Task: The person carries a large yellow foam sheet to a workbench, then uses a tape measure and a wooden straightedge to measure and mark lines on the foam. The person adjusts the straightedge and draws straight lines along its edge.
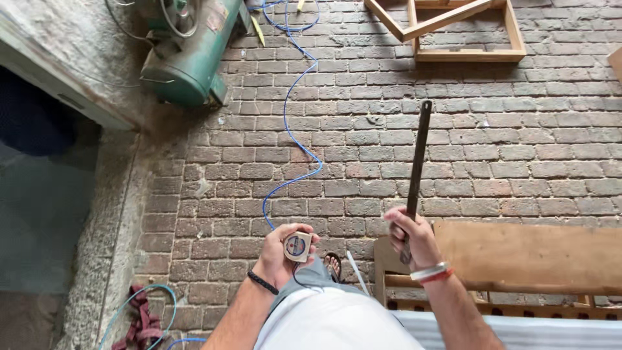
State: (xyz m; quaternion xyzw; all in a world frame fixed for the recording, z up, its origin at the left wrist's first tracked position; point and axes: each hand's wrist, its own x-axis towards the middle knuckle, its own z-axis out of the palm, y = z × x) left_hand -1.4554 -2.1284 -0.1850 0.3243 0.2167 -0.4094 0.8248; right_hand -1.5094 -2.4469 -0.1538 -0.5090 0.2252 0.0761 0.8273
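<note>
Left hand (280, 254) clamps a tape measure (297, 246); right hand (412, 237) grips a dark bar (417, 168) pointing to 12 o'clock above the brick floor (518, 149).

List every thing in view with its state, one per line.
Tape measure: held in left hand, blade retracted.
Dark bar: gripped upright by right hand.
Blue hose: snaking loose over the bricks.
Compressor: resting on the ground.
Wooden frame: lying flat.

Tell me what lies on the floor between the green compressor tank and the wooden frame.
In the head view, a blue hose snakes over the brick floor between the compressor tank and wooden frame.
</note>
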